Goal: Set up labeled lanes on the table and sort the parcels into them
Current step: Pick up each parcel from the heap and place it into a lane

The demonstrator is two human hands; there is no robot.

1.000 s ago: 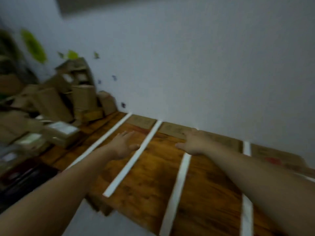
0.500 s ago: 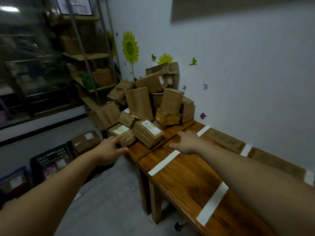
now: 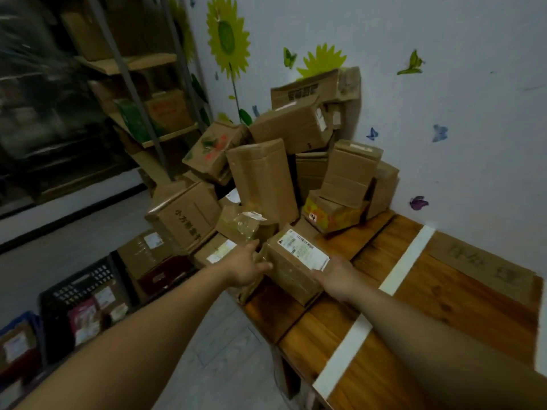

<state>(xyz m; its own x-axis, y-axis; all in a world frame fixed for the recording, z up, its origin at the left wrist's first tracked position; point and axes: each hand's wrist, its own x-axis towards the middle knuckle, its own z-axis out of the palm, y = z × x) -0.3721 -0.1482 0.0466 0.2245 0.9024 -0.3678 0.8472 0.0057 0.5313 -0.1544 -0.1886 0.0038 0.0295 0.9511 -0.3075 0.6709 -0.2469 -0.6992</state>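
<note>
Fingers of left hand wrap the left end of a small parcel, thumb on its near face, fingertips hidden behind the box. Right hand is pressed against the parcel's right end; its fingers are under or behind the box, can't tell how they sit. Both forearms run in from the bottom edge, cut off by the frame.

Parcel: brown cardboard, rectangular, glossy clear tape over it, white shipping label on top, print too blurred to read. It sits at the near left end of the wooden surface, by the edge; can't tell if it's lifted or resting.

Surface is varnished orange-brown planks. One white tape strip crosses it right of the hands. Flat cardboard sign lies along the wall side, handwriting unreadable. A second white strip shows only as a sliver at the right frame edge.

Behind the parcel: heap of cardboard boxes piled against the white wall, tilted, overlapping, lower ones mostly hidden. One yellow-and-red printed box at the heap's right foot.

Left on the floor: black plastic crate with packets inside, partly cut off. Metal shelving farther back, blurred. Sunflower sticker and butterfly stickers on the wall.
</note>
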